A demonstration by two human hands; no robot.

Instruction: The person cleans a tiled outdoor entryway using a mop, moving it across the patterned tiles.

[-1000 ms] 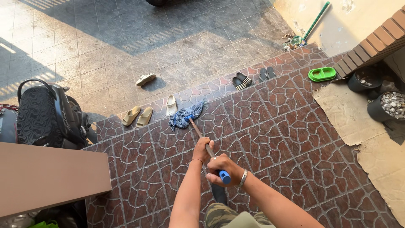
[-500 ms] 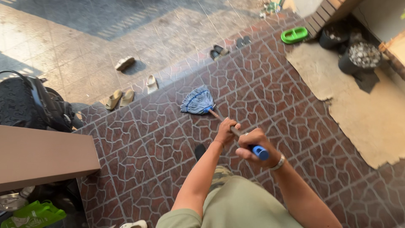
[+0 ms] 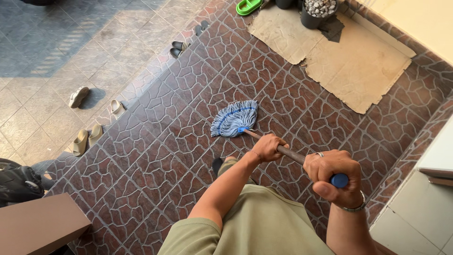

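Mop head [image 3: 234, 120] is blue w/ pale strands and a darker blue band; mop handle [image 3: 291, 153] brown, its end cap [image 3: 339, 180] bright blue. Floor tiles [image 3: 155, 156] reddish-brown in a cracked-stone pattern w/ grey joints. Outer paving [image 3: 42, 71] plain grey (partly shaded). Cardboard [image 3: 349, 61] tan. Tray [image 3: 248, 5] bright green. Sandals [image 3: 87, 139] beige. Shirt [image 3: 264, 226] olive.

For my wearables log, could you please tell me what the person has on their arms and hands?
Both forearms are bare below short olive-green sleeves. The left hand has a thin bracelet at the wrist. The right hand wears a ring on one finger and a silver metal band at the wrist.
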